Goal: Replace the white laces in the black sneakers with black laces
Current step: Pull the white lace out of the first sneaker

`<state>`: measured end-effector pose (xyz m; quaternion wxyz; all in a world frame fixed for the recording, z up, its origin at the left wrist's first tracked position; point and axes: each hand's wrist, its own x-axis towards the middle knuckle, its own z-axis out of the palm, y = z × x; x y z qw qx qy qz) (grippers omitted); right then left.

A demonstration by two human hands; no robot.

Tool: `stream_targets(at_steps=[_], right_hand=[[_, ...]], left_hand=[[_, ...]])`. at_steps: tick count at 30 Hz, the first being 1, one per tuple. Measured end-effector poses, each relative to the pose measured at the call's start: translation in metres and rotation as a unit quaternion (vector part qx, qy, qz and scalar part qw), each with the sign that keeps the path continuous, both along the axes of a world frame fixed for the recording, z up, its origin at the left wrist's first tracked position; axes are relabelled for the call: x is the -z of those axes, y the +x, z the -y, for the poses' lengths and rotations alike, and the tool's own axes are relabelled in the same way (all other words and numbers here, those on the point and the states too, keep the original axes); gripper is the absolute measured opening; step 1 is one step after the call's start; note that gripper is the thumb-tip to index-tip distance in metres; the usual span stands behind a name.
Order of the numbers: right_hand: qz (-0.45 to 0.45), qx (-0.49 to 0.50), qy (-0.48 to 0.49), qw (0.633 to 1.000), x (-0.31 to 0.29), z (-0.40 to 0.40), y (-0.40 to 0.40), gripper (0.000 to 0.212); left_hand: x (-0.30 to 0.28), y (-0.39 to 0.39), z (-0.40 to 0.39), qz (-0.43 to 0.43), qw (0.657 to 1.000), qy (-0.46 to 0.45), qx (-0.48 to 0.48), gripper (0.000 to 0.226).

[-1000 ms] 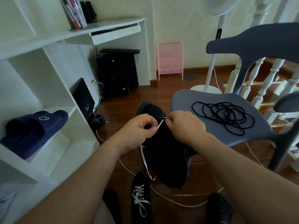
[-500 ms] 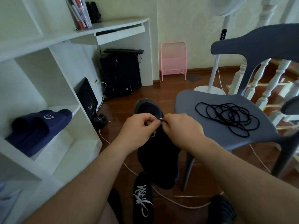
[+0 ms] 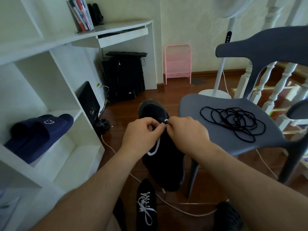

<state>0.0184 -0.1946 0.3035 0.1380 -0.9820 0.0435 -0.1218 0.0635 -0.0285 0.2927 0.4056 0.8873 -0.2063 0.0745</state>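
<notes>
Nearest, low in view: a second black sneaker (image 3: 146,205) on the floor (image 3: 208,195), toe pointing away, white lacing still threaded. A thin white cord (image 3: 181,212) runs across the boards just beside it. Another dark shoe (image 3: 228,215) sits at the lower right, blurred.

Above that, both forearms reach forward to a black sneaker (image 3: 164,157) held up off the floor, toe away from the camera. Left hand (image 3: 141,134) has its fingers curled in, pinching the white lace (image 3: 155,149) near the toe end of the sneaker. Right hand (image 3: 186,130) meets it fingertip to fingertip, thumb and forefinger pinched on a small white loop of the same lace. A slack length of the lace hangs in a curve below the left hand, over the sneaker's upper. Most eyelets are hidden by the hands; cannot tell how many are still threaded.

To the right, a grey chair (image 3: 200,104), its seat just beside the right hand. The black laces (image 3: 233,122) lie on the seat in a loose tangle, apart from both hands.

To the left, a white shelf unit (image 3: 55,164) with a pair of navy slippers (image 3: 38,134) in one compartment.

Farther back: a desk (image 3: 116,29) with a cup of pens (image 3: 81,15), a dark computer tower (image 3: 123,77) under it, a pink rack (image 3: 178,64) against the wall, a white fan stand (image 3: 220,77), white stair balusters (image 3: 273,80) behind the chair.
</notes>
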Motion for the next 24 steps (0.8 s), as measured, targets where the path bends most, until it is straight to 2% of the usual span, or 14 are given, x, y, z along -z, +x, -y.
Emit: stream_targets(at_steps=[3,5,8,9,10,11,13,14,19,24], right_hand=[[0.011,-0.004,-0.001,1.000,0.003,0.000,0.002,0.033],[0.004,0.017,0.009,1.000,0.005,0.007,0.004,0.036],[-0.013,0.034,0.010,0.999,0.006,0.022,0.006,0.034],[-0.015,0.031,0.006,0.999,0.006,0.024,0.006,0.034],[-0.014,0.026,0.001,1.000,0.007,0.024,0.005,0.034],[-0.013,0.021,-0.002,1.000,0.007,0.022,0.004,0.034],[-0.012,0.014,-0.005,1.000,0.007,0.017,0.003,0.034],[-0.012,0.013,-0.005,1.000,0.006,0.013,0.002,0.035],[-0.009,0.005,0.005,1.000,0.004,-0.002,0.001,0.034],[-0.009,-0.001,0.004,1.000,0.006,-0.005,0.000,0.031]], left_hand=[[-0.003,0.000,-0.002,-0.005,0.999,-0.008,0.034,0.024],[-0.012,-0.002,-0.005,-0.096,0.984,-0.048,0.141,0.020],[-0.021,-0.006,-0.013,-0.274,0.902,-0.127,0.309,0.015],[-0.023,-0.007,-0.016,-0.290,0.894,-0.119,0.321,0.014],[-0.021,-0.006,-0.018,-0.280,0.906,-0.093,0.304,0.018],[-0.018,-0.004,-0.019,-0.244,0.933,-0.052,0.259,0.024],[-0.013,0.000,-0.018,-0.150,0.979,0.020,0.135,0.030],[-0.010,0.002,-0.016,-0.102,0.991,0.036,0.083,0.027],[-0.001,0.001,-0.004,0.002,1.000,0.021,-0.007,0.021],[-0.004,0.000,-0.003,0.023,0.999,0.030,-0.012,0.021]])
